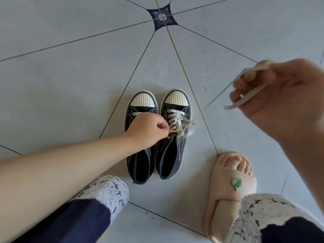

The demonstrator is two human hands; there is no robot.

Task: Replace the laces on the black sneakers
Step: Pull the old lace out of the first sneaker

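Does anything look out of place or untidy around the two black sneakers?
Only the lace of the right-hand sneaker: it is undone at the top, and the right hand holds it pulled up and away while the left hand pinches it at the eyelets. Nothing else looks damaged or askew.

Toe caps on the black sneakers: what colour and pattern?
Off-white with lengthwise ribs; head view, clearest on the laced sneaker's toe cap.
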